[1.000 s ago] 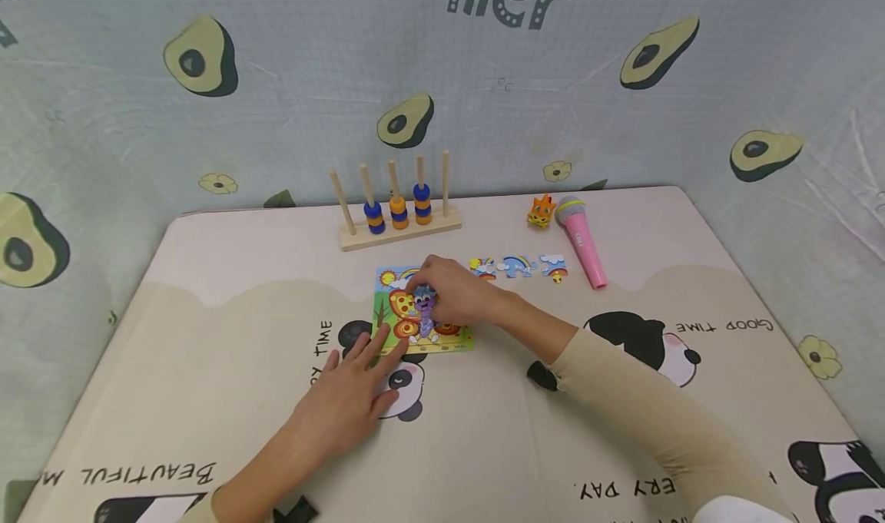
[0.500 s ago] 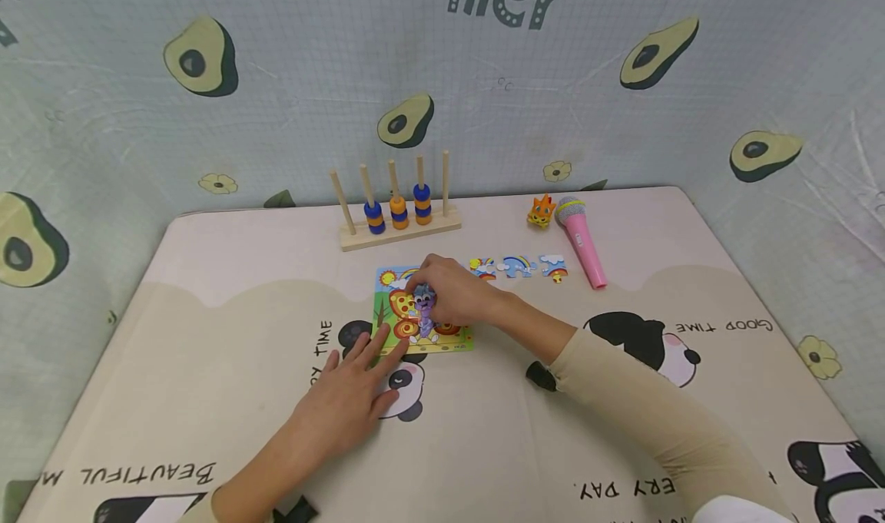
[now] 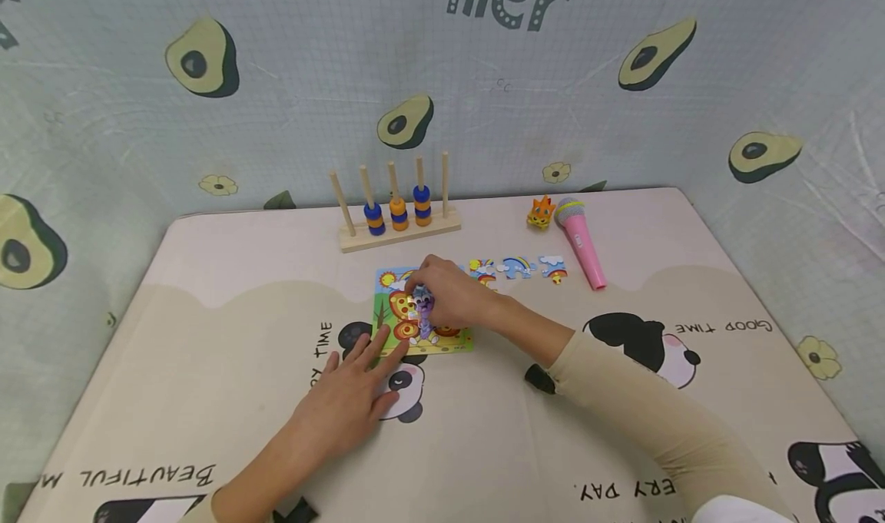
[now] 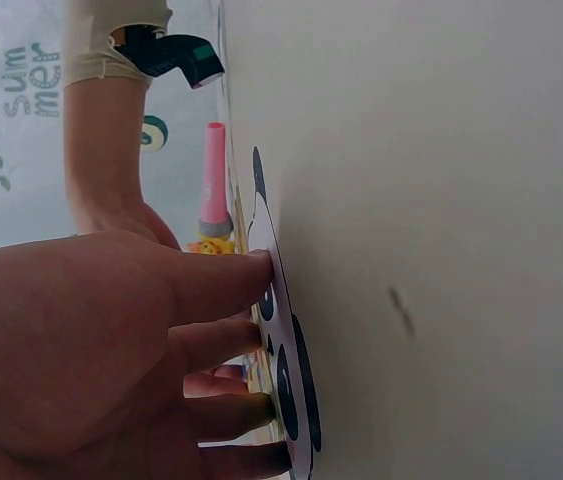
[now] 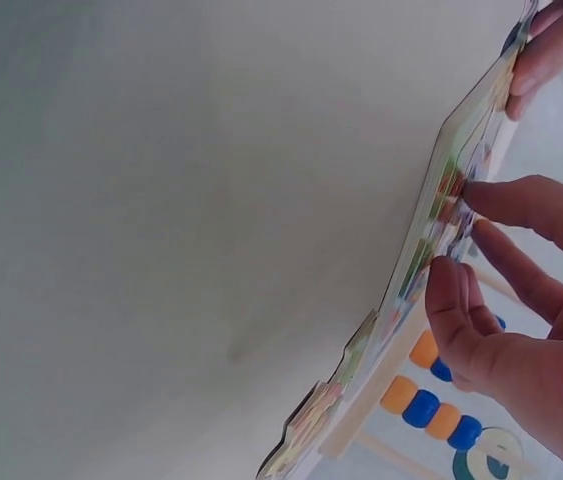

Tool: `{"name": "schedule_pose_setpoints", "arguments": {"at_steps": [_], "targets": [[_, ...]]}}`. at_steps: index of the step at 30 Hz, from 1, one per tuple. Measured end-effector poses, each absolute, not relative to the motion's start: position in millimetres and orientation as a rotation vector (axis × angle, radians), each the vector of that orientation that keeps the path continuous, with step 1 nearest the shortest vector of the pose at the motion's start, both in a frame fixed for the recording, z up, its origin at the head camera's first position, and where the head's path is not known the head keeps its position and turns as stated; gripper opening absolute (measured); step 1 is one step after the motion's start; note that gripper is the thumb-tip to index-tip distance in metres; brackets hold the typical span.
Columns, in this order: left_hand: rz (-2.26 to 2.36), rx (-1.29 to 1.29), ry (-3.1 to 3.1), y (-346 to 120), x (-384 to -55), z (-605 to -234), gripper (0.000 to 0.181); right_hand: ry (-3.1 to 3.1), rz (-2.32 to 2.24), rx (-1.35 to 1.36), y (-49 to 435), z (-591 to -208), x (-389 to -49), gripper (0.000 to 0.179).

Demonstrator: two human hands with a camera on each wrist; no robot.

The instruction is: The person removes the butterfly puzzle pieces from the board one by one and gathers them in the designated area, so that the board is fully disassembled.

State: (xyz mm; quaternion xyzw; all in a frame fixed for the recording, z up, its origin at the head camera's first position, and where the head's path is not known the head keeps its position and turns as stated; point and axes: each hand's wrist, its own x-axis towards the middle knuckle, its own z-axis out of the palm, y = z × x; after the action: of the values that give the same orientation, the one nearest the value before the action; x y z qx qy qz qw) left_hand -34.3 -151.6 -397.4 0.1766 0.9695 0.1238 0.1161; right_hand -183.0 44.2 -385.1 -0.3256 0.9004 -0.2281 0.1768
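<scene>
A colourful picture puzzle [image 3: 456, 346] lies flat near the middle of the table, showing a purple butterfly character with orange wings, a sun and grass. My right hand [image 3: 452, 292] reaches over its upper right part, thumb and fingertips pinching the purple butterfly puzzle piece [image 3: 424, 322]; in the right wrist view, the thumb [image 5: 521, 205] and fingers close on it right at the board's surface. The hand covers the board's upper right area. My left hand [image 3: 346, 404] rests with spread, straight fingers, its fingertips on the board's lower left edge.
Three loose puzzle pieces [image 3: 517, 267] lie in a row right of the board. Behind stands a wooden peg rack [image 3: 401, 237] with blue and orange beads. A pink toy microphone [image 3: 586, 250] and a small orange toy [image 3: 541, 213] lie at the back right.
</scene>
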Motion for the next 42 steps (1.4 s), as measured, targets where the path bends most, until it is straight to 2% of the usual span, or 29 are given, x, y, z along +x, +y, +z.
{"name": "schedule_pose_setpoints", "arguments": {"at_steps": [26, 42], "targets": [[0.353, 0.528, 2.854, -150.8, -33.4, -397.3, 0.064, 2.552, -0.691, -0.915, 47.0, -386.4, -182.8, 0.046], [0.357, 0.523, 2.857, -150.9, -33.1, -395.0, 0.064, 2.552, -0.758, -0.839, 80.0, -385.0, -187.0, 0.045]]}}
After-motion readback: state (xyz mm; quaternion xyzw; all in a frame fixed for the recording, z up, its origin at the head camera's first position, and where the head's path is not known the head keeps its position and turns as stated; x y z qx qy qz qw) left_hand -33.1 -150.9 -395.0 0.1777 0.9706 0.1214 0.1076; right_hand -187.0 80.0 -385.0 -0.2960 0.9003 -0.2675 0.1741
